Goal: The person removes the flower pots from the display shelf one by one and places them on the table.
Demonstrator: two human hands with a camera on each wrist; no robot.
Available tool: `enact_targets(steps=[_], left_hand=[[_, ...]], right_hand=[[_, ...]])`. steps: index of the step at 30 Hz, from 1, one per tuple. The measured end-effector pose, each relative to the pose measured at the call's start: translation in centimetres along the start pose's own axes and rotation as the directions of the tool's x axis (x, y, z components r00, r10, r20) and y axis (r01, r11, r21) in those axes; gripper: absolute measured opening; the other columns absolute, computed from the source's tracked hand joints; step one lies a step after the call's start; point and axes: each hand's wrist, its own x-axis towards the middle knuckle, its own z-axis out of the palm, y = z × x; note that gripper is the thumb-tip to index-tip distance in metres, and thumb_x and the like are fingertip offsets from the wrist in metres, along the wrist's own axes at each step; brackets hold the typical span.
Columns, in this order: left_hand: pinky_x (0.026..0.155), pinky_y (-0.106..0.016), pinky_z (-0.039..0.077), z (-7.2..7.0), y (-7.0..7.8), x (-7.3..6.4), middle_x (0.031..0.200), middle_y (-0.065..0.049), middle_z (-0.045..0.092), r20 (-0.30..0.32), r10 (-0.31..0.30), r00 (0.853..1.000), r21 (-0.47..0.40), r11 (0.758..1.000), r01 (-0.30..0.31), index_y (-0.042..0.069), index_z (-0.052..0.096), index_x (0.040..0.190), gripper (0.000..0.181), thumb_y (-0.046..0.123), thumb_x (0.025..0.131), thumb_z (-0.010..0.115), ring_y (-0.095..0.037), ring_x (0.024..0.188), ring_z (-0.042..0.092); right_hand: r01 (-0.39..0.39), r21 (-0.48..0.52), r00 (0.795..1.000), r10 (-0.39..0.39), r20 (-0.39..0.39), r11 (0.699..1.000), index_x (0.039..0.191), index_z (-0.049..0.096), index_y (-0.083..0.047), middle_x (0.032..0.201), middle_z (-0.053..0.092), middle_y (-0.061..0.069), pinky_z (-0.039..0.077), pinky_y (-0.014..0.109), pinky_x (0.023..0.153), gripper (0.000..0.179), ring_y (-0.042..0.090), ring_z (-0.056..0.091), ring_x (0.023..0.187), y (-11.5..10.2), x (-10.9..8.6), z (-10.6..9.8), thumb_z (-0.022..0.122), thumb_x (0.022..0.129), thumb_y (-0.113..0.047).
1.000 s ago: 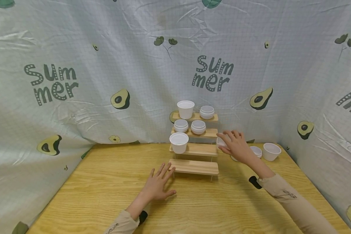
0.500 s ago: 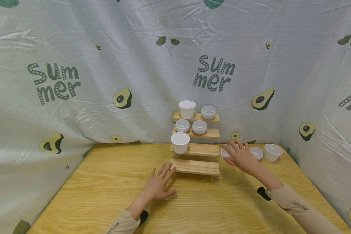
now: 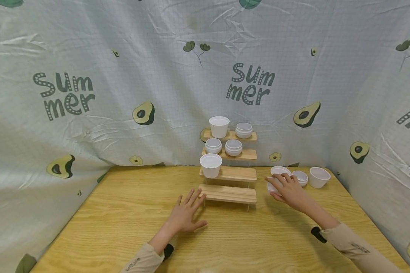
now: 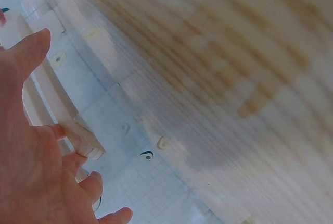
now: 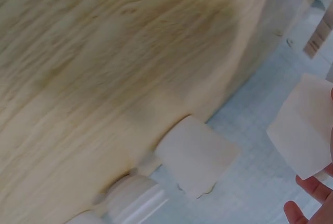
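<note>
My right hand [image 3: 291, 191] grips a white, square-rimmed cup [image 3: 272, 187] by its sides, to the right of the lowest shelf. In the right wrist view this cup [image 5: 303, 127] appears apart from the tabletop, with fingers [image 5: 314, 188] curled against it. My left hand [image 3: 184, 217] has its fingers spread, and its fingertips touch the left end of the lowest wooden shelf [image 3: 229, 193]. A white round cup [image 3: 210, 166] stands at the left on the shelf above. Two small ridged bowls [image 3: 213, 146] sit side by side one level higher.
On the top shelf [image 3: 231, 135] are a tall white cup [image 3: 219, 127] and a ridged bowl [image 3: 244, 130]. Behind my right hand stand a round cup [image 3: 280, 171], a ridged bowl [image 3: 300, 178] and a wide cup [image 3: 319, 178]. A printed cloth [image 3: 177, 94] hangs behind the table.
My right hand has carried the square cup rightward and nearer to me, away from the shelves. The round cup behind it now shows. My left hand stays at the lowest shelf.
</note>
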Motion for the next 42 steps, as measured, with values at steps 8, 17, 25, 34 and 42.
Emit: enact_targets(steps=[8,17,25,34,42], left_hand=[[0.099,-0.061,0.025,-0.1,0.1,0.0,0.148,-0.010,0.024,-0.008,0.005,1.000,-0.010,1.000,-0.005,0.013,0.029,0.141,0.077,0.051,0.080,0.056,-0.033,0.135,0.023],[0.099,-0.061,0.025,-0.3,0.2,-0.1,0.148,-0.010,0.023,0.007,0.001,1.000,-0.005,1.000,-0.001,0.013,0.028,0.141,0.076,0.051,0.080,0.055,-0.034,0.135,0.022],[0.099,-0.060,0.025,-0.2,0.1,0.1,0.148,-0.010,0.023,0.004,-0.001,1.000,-0.003,1.000,0.002,0.014,0.028,0.141,0.077,0.051,0.080,0.056,-0.033,0.135,0.023],[0.099,-0.061,0.026,0.0,0.0,0.1,0.147,-0.011,0.024,-0.018,0.009,1.000,-0.007,1.000,-0.009,0.012,0.029,0.140,0.077,0.051,0.079,0.057,-0.034,0.134,0.024],[0.098,-0.061,0.027,-0.1,0.0,0.1,0.147,-0.011,0.025,-0.020,0.012,1.000,-0.004,1.000,-0.012,0.012,0.030,0.140,0.077,0.051,0.079,0.057,-0.034,0.134,0.025]], right_hand=[[0.009,-0.011,1.000,-0.009,-0.006,1.000,0.115,0.055,-0.011,0.104,0.055,0.009,0.032,0.039,0.060,0.046,0.028,0.049,0.090,0.6,-1.6,0.2,0.035,0.093,-0.046],[-0.001,0.012,1.000,0.001,0.010,1.000,0.115,0.056,-0.011,0.104,0.055,0.009,0.032,0.038,0.060,0.042,0.027,0.049,0.089,1.1,-2.8,0.4,0.044,0.091,-0.042],[-0.031,0.030,0.998,0.030,0.061,0.999,0.117,0.054,-0.009,0.107,0.054,0.010,0.034,0.040,0.063,0.040,0.029,0.049,0.095,1.4,-3.6,0.7,0.056,0.085,-0.033],[-0.023,0.006,0.996,0.023,0.084,1.000,0.117,0.054,-0.009,0.108,0.056,0.010,0.036,0.041,0.064,0.043,0.029,0.051,0.096,1.5,-3.7,0.7,0.061,0.080,-0.029],[-0.027,0.025,0.995,0.025,0.095,0.999,0.118,0.054,-0.010,0.110,0.056,0.008,0.034,0.040,0.063,0.041,0.026,0.051,0.097,1.8,-4.0,1.4,0.060,0.082,-0.029]])
